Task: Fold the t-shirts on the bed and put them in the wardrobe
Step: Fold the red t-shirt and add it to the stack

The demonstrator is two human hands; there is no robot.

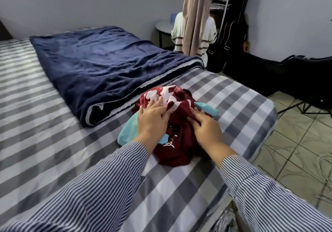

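Here two hands: left, right, on one maroon t-shirt.

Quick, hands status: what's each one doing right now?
Left hand: open, fingers spread, resting on the maroon t-shirt.
Right hand: fingers extended on the same shirt; an actual pinch cannot be told.

Two hands in striped sleeves reach onto a bed with a grey checked sheet. The left hand and right hand rest fingers on a crumpled maroon t-shirt, which lies over a turquoise t-shirt. A folded navy blanket lies just beside the pile.
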